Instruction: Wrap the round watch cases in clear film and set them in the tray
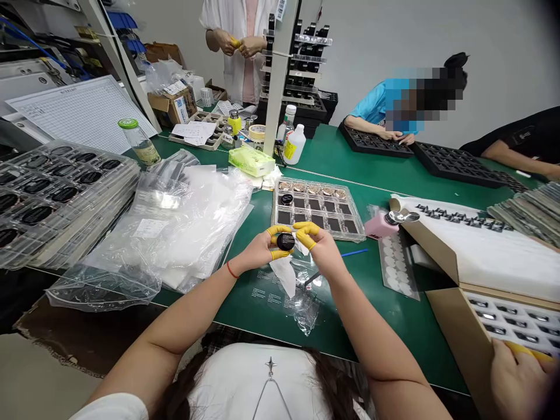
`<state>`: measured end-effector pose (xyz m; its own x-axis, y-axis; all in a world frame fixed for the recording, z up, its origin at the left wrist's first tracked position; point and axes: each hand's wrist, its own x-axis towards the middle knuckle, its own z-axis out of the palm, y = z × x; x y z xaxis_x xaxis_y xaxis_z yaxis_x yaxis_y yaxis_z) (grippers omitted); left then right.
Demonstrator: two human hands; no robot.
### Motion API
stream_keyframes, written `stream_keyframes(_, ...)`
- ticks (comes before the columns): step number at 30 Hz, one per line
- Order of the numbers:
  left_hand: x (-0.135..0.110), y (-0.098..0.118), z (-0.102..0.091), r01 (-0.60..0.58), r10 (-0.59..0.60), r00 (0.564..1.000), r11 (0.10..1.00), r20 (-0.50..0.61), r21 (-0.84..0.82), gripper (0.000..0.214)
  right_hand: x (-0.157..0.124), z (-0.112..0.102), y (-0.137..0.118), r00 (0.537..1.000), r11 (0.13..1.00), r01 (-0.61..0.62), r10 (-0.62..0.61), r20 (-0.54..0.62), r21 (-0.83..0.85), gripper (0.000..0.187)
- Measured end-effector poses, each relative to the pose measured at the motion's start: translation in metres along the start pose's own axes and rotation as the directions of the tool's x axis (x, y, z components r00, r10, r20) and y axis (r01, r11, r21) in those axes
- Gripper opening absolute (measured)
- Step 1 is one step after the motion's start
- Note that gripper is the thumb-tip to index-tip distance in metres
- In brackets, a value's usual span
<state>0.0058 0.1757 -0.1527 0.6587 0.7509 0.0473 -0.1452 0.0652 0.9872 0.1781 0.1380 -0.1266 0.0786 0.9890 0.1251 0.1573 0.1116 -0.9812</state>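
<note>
head view: left hand [256, 249] nearly closed, pinching black round jar [286, 241] between thumb and finger in yellow finger cots. right hand [321, 248] partly closed, its yellow-cotted fingers pressing white wipe [283, 275] against the jar's right side; wipe hangs below the hands. just ahead of the hands: tray [274, 210] with black squares, a row of round gold discs and one black jar. left of the hands: clear plastic bags [184, 233]. right of them: pink bottle [380, 227], then cardboard box [481, 256]. far lower right: another person's hand [516, 379] at the box.
</note>
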Motion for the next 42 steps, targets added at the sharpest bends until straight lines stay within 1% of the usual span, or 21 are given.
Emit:
stream_keyframes(3,0.0,0.001,0.0,-0.024,0.024,1.0,0.999,0.018,0.021,0.051,-0.001,0.007,0.007,0.999,1.0,-0.021,0.022,0.038,-0.021,0.015)
stream_keyframes(9,-0.001,-0.001,0.0,-0.006,0.004,0.999,1.0,0.037,0.031,0.049,-0.004,0.006,0.012,0.996,0.998,-0.049,0.047,0.07,0.029,0.017)
stream_keyframes(12,-0.001,-0.003,-0.001,0.005,-0.006,0.999,0.999,0.036,0.033,0.05,-0.005,0.006,0.012,0.998,0.999,-0.041,0.04,0.045,0.027,0.017)
stream_keyframes(18,-0.001,-0.004,-0.001,0.022,-0.022,0.999,0.999,0.03,0.032,0.05,-0.008,0.01,0.013,0.999,0.999,-0.031,0.03,-0.027,-0.033,0.017)
stream_keyframes(23,-0.001,-0.005,0.0,-0.001,0.001,1.0,0.999,0.009,0.053,0.05,-0.01,0.01,0.011,1.0,0.999,-0.006,0.005,-0.026,-0.04,0.015)
stream_keyframes(27,0.0,-0.007,0.0,-0.018,0.018,1.0,0.998,-0.006,0.062,0.049,-0.01,0.01,0.013,0.999,0.998,0.01,-0.014,-0.049,-0.069,0.014)
stream_keyframes(31,0.0,-0.006,0.0,-0.009,0.009,1.0,0.998,0.003,0.063,0.047,-0.01,0.01,0.015,0.998,0.994,0.016,-0.021,-0.052,-0.104,0.015)
stream_keyframes(42,-0.001,-0.003,0.001,0.001,-0.001,1.0,0.996,-0.001,0.092,0.047,-0.012,0.011,0.014,0.998,0.992,0.017,-0.025,-0.063,-0.128,0.015)
